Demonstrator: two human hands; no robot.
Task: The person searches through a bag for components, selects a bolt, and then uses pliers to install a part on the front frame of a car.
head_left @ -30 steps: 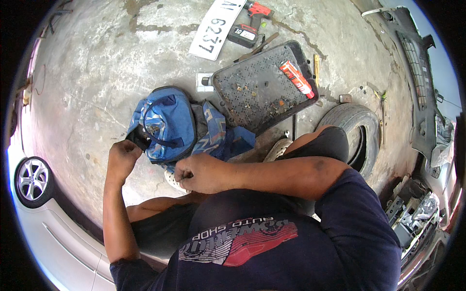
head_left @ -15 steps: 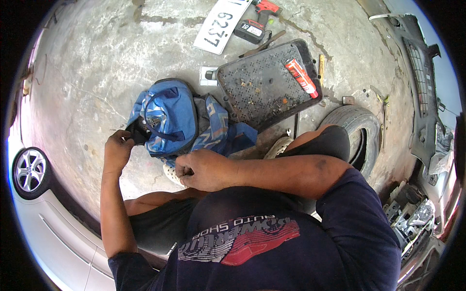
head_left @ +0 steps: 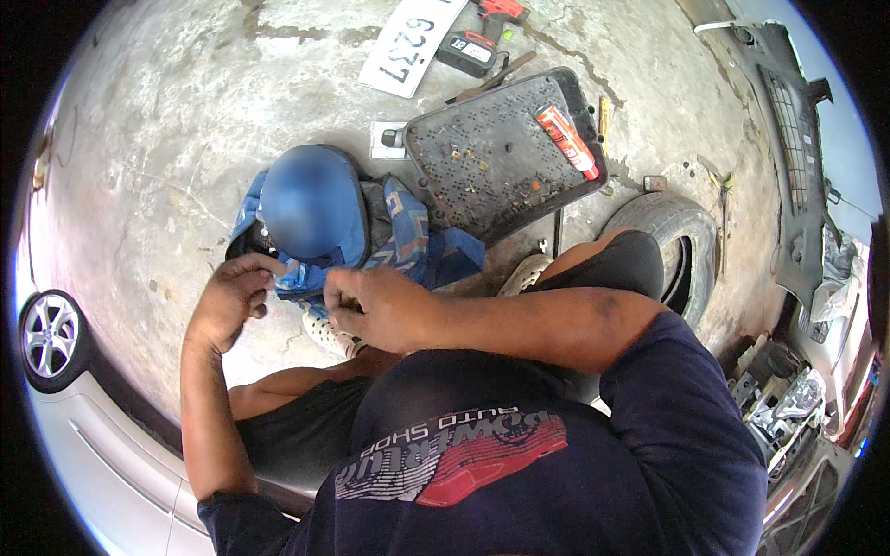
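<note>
The head view looks down from the wearer's own head, upright and fisheye-wide. The dark shirt point(head_left: 593, 500) lies closest, along the lower edge; the left hand point(head_left: 227, 298) and right hand point(head_left: 382, 310) show farther off, left of centre, and the concrete floor point(head_left: 167, 130) beyond, with straight lines bending toward the rim

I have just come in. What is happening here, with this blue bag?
A person is busy at a blue bag on the concrete floor. The left hand is at its open left side; the right hand is by its near edge. Whether either grips anything is unclear. Beside the bag, a red tube lies on a dark tray.
</note>
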